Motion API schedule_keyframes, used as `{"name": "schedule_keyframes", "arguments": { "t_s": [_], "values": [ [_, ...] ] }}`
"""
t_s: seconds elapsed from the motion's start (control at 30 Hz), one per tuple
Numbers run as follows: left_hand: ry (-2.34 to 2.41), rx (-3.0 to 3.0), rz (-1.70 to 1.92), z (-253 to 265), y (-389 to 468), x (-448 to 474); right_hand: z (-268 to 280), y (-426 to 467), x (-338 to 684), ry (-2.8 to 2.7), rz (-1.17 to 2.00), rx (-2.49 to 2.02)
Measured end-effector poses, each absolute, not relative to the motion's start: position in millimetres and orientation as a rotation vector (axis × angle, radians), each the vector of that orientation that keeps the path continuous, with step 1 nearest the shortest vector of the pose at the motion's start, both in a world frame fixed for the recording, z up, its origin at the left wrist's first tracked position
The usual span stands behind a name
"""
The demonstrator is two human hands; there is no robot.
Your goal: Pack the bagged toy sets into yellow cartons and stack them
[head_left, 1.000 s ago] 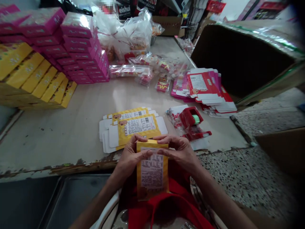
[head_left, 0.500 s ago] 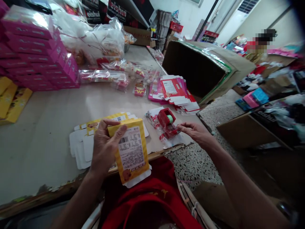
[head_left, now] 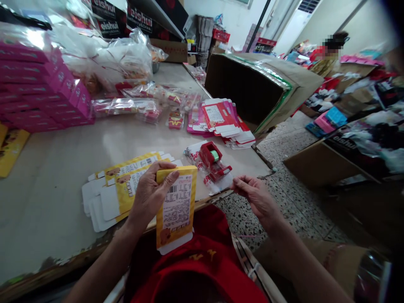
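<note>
My left hand (head_left: 154,191) is closed on a yellow box (head_left: 175,208), its thumb on the printed back; the box's lower end has a white flap sticking out. To the right, my right hand (head_left: 257,195) is in a pinch, thumb against fingertips; anything between them is too small or clear to make out. Just left of it stands a red tape dispenser (head_left: 210,153) with a pale green core, resting on a red-and-white plastic wrapper (head_left: 217,185). Flat yellow cartons (head_left: 126,181) with white flaps lie in an overlapping pile on the table, behind and left of my left hand.
Flat red and pink cartons (head_left: 221,120) lie near the table's right edge, by a large open cardboard box (head_left: 246,88). Clear-wrapped packets (head_left: 126,107), plastic bags (head_left: 123,59) and stacked pink boxes (head_left: 41,92) stand farther back. Another person (head_left: 326,54) is at the far right.
My right hand has moved away from the front end of the tape dispenser, down and toward me, still pinched. The yellow box is now more upright in my left hand. The view has shifted slightly right.
</note>
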State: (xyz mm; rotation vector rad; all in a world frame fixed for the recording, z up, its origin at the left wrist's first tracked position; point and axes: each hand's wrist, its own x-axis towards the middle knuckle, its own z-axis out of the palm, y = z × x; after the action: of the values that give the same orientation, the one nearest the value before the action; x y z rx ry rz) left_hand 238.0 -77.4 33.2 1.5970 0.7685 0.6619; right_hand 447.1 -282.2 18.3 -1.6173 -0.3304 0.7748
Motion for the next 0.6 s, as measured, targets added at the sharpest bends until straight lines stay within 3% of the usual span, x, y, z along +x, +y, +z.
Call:
{"name": "schedule_keyframes", "arguments": {
  "t_s": [0.1,0.23,0.37,0.6],
  "values": [
    [0.728,1.708,0.618,35,-82,249,-3,-279,448,-0.302,0.774,-1.574],
    [0.659,1.818,0.58,39,-83,265,-24,-275,463,-0.53,0.517,-1.803],
    [0.543,1.795,0.444,37,-75,281,-8,-295,484,-0.681,0.384,-1.989],
    [0.365,1.667,0.179,29,-74,307,96,-265,487,-1.343,0.992,-1.698]
  ]
}}
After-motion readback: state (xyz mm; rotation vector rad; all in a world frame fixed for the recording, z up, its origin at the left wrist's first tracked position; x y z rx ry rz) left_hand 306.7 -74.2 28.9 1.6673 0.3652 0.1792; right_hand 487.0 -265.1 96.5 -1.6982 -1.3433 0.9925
